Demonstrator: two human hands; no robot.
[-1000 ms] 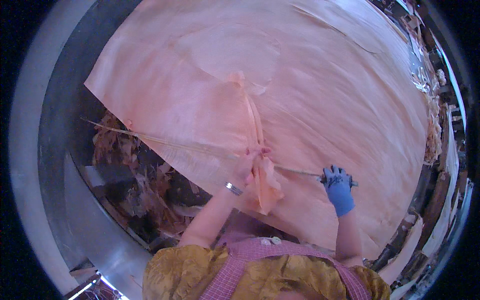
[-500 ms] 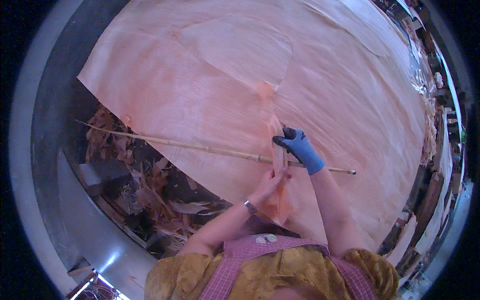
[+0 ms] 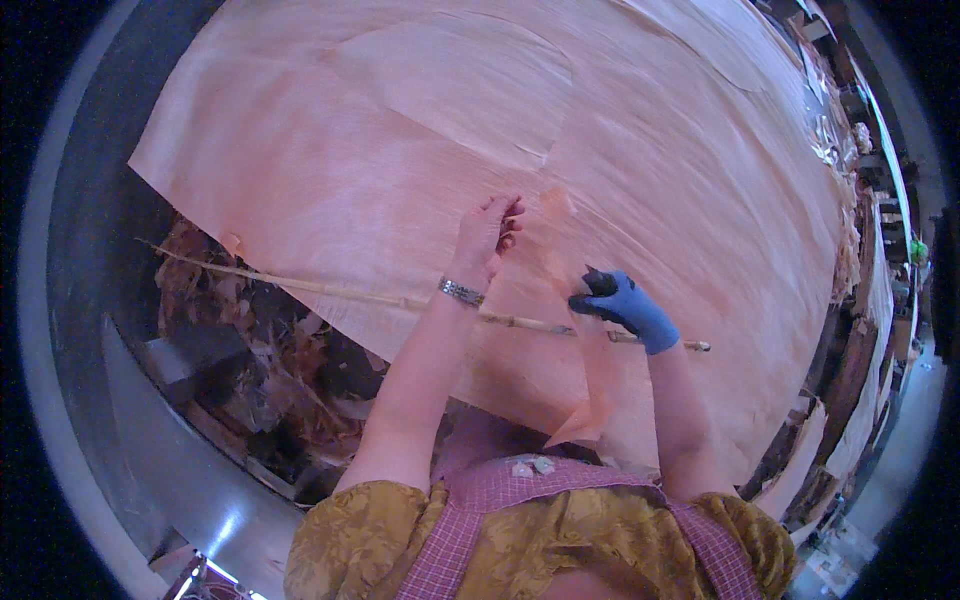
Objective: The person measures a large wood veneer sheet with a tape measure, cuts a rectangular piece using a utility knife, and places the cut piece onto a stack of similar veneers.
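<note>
Since the earlier frame, the bare left hand (image 3: pixel 490 235) is moving farther off, left of the strip (image 3: pixel 598 375), half curling; whether its grip is holding anything, I cannot tell. Nearer, a stick (image 3: pixel 522 321) is crossing the wide sheet (image 3: pixel 320 205). Rightward, the gloved right hand (image 3: pixel 625 305) is pinching the strip, perhaps stopping it slipping.

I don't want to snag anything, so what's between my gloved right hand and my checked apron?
In the head view, a peach strip runs from your gloved right hand toward the apron, crossing the pole, with the large sheet beneath.
</note>
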